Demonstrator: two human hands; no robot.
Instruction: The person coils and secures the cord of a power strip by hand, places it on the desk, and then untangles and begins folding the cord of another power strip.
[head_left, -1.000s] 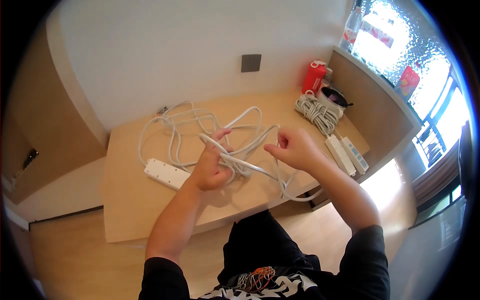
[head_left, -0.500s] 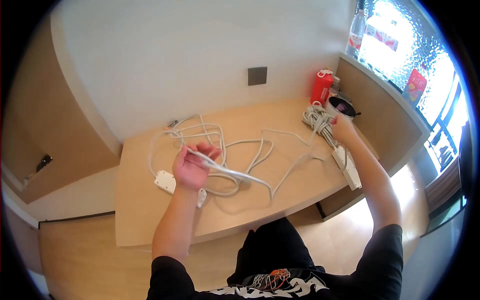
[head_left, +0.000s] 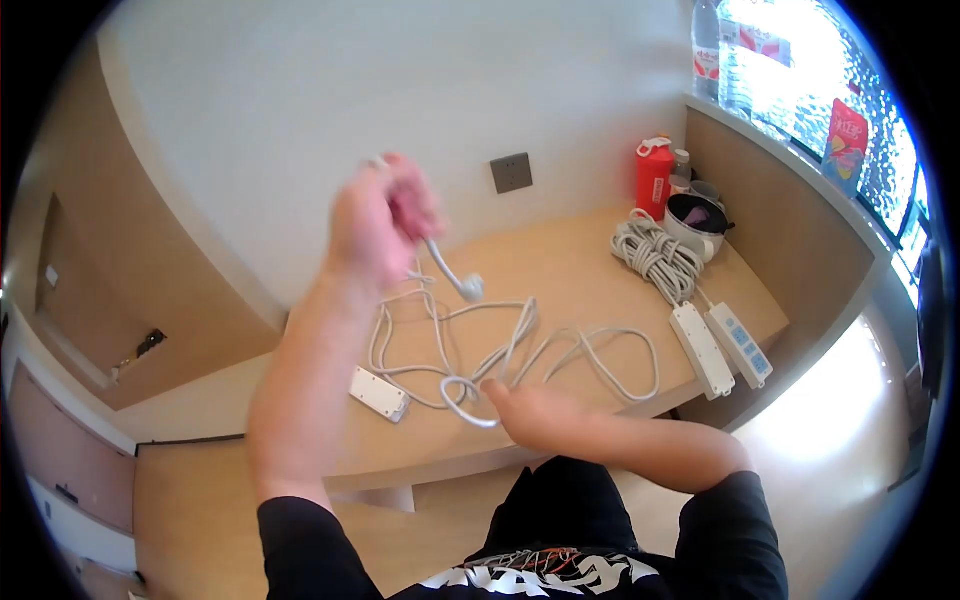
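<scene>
My left hand (head_left: 385,220) is raised in front of the wall, fingers closed round the white cable, whose plug (head_left: 471,288) hangs just below it. Low over the desk's front edge, my right hand (head_left: 515,405) pinches a loop of the same white cable (head_left: 462,385). More of the cable lies in loose, tangled loops across the desk (head_left: 560,290). A white power strip (head_left: 379,394) rests on the desk at the left, partly behind my left forearm.
Bundled cable (head_left: 658,260) lies at the right with two power strips (head_left: 703,350) below it. Behind stand a red bottle (head_left: 653,180) and a white pot (head_left: 697,225) beside the wooden partition (head_left: 780,210). A socket (head_left: 511,173) is on the wall.
My left hand has risen with the cable, its plug now showing. My right hand has come from the bundled cable at the right to the loose loops near the front edge.
</scene>
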